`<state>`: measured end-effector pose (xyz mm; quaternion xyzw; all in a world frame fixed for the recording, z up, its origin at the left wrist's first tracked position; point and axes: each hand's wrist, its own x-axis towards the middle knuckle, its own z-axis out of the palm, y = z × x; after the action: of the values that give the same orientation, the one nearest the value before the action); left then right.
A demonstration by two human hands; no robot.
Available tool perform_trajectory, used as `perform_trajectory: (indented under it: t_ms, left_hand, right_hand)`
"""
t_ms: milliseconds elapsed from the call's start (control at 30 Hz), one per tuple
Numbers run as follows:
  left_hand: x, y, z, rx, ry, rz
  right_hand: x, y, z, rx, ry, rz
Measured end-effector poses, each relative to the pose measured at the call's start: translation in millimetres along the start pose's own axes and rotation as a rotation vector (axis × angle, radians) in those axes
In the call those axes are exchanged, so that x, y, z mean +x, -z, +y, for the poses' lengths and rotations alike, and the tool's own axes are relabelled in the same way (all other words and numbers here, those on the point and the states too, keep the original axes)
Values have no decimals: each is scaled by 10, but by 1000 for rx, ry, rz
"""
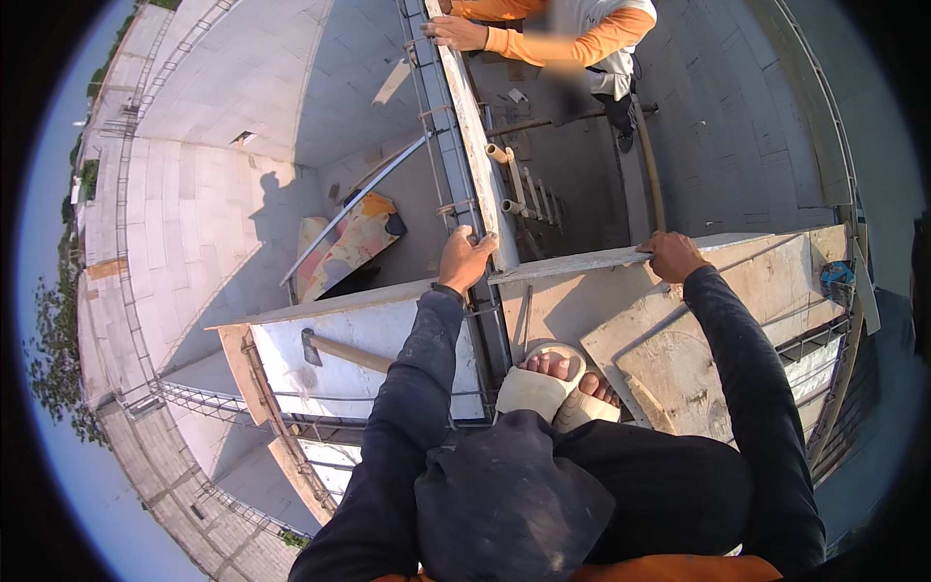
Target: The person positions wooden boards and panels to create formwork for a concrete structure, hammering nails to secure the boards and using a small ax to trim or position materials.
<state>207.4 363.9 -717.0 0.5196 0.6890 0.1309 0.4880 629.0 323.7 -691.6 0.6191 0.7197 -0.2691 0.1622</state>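
Grasps the near end of a long narrow board (473, 136) in the left hand (468, 262), with fingers curled over one side and thumb against the other. Cannot make out the fingertips fully. Lies at the upper middle of the view, just right of a rebar cage (436, 111). Points away from the body, with the long axis running from the left hand up and slightly left. Leaves the picture at the top edge, so cannot tell its full length. Bears, near that far end, a co-worker's hand (461, 34), reaching in from an orange sleeve (592, 44); no seeing the rest of the person, cut off above.

Clenches the right hand (676, 257) over the top edge of a weathered plank (592, 261), well apart from the left; hides the fingertips partly behind that edge.

Nearer, rests sandalled feet (543, 388) beside loose plywood (693, 359). To the left, shows a hammer (344, 350) on a white panel (291, 383), with its handle's end hidden behind the left forearm. Further out, shows round wooden poles (511, 207), a colourful patterned sheet (344, 242) partly in shadow, and pale block walls (218, 209). Far right, hard to identify: a small blue object (834, 274).
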Motion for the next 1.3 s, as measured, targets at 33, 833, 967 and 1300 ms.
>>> perform_trajectory:
  t_ms: [33, 833, 967, 1300]
  left_hand:
    - [36, 69, 18, -33, 37, -54]
    - [153, 29, 21, 135, -71, 38]
    - [58, 13, 94, 223, -89, 131]
    - [-573, -630, 390, 580, -886, -1]
  right_hand:
    - [-8, 38, -24, 30, 13, 10]
    - [2, 115, -88, 56, -30, -29]
    - [3, 114, -98, 70, -17, -15]
    - [38, 163, -114, 96, -51, -81]
